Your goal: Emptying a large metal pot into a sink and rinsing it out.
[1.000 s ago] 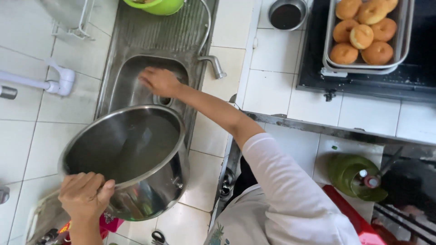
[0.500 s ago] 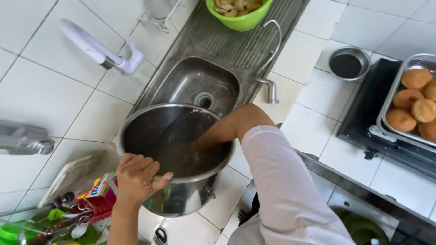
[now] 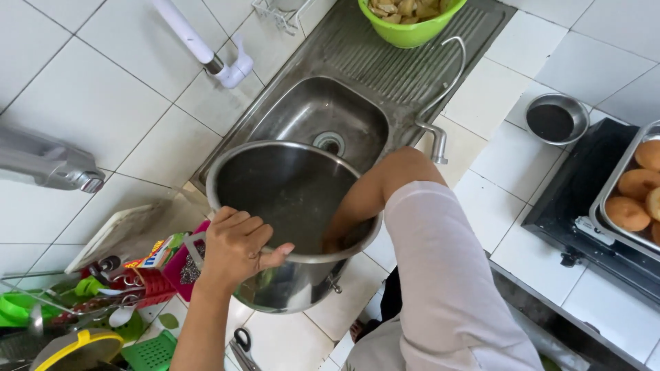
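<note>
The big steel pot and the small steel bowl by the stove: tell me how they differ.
The big steel pot is deep and wide; the small steel bowl is shallow and far smaller. The pot is held tilted over the sink, the left hand on its rim and the right hand reaching inside; the bowl sits flat and untouched on the tiled counter. Both are round, shiny metal.

The right arm wears a pale pinkish-white sleeve (image 3: 447, 275) to the elbow; the left arm is bare.
</note>
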